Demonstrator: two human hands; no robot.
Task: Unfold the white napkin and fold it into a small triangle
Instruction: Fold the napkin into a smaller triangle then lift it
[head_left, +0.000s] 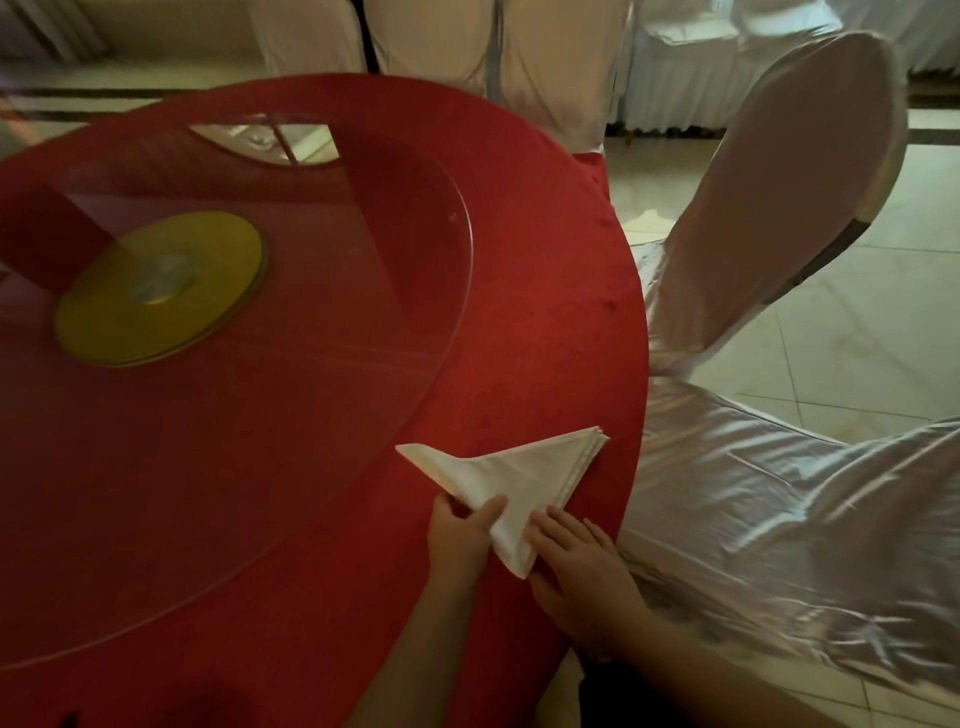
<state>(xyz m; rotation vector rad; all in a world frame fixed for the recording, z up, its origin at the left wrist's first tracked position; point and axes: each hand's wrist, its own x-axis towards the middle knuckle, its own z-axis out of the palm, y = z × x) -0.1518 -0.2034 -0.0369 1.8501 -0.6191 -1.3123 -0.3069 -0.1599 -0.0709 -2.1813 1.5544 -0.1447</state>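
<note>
The white napkin (511, 478) lies folded in a layered triangle on the red tablecloth near the table's right edge. One flap sticks out to the left, and a point reaches toward me. My left hand (460, 535) pinches the left fold, thumb on top of the cloth and fingers beneath. My right hand (576, 558) rests flat with fingers spread, its fingertips pressing the napkin's near right edge.
A round table in a red cloth (545, 291) carries a glass turntable (322, 312) on a yellow disc base (156, 288). Chairs in shiny white covers stand to the right (779, 208), close at my right (779, 519) and behind the table (441, 47). Tiled floor beyond.
</note>
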